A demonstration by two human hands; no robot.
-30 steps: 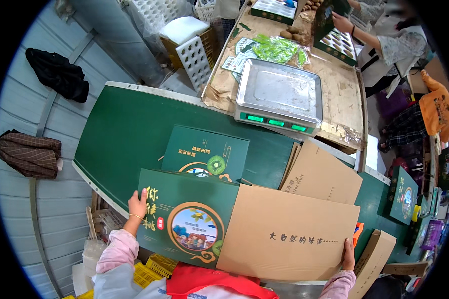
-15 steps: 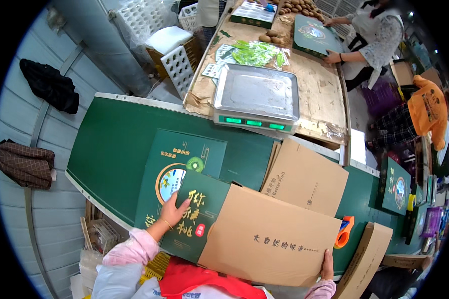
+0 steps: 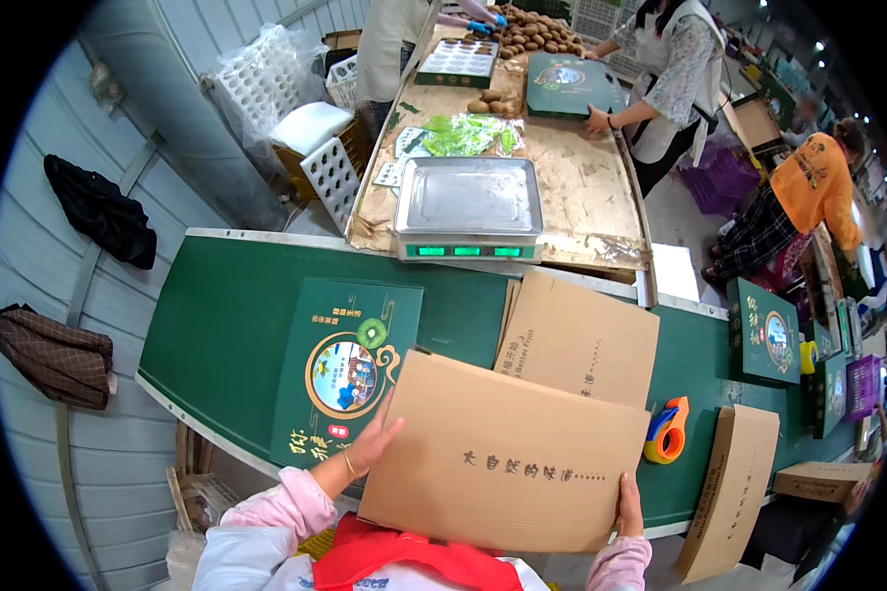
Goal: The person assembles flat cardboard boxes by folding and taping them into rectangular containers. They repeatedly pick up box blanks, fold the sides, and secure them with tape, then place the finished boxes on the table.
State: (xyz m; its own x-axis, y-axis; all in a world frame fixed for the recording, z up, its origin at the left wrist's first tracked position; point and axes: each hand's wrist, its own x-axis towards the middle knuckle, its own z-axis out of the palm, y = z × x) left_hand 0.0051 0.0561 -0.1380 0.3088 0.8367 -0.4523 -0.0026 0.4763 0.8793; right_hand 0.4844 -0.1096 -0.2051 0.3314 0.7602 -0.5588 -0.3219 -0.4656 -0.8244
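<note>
A brown cardboard carton [image 3: 503,497] with a printed line lies tilted before me, held between my hands. My left hand [image 3: 372,445] presses on its left edge, fingers partly hidden behind the side. My right hand [image 3: 629,506] grips the right edge, thumb on the upper face. Left of the carton a green gift box [image 3: 350,291] with a kiwi picture and round window design rests on the green table [image 3: 217,295]; its lower right part is hidden by my left hand and the carton. Just beyond the carton lie more flat brown cartons [image 3: 581,335], partly covered by it.
An orange tape dispenser [image 3: 667,431] and a narrow brown carton [image 3: 729,488] are at the right. A weighing scale [image 3: 469,202] stands on the wooden table beyond, near kiwis [image 3: 537,37]. A co-worker [image 3: 675,79] handles another green box [image 3: 572,87].
The green box end that stuck out of the carton's left side no longer shows; brown cardboard reaches my left hand. My left hand has moved from the green end to the carton's edge.
</note>
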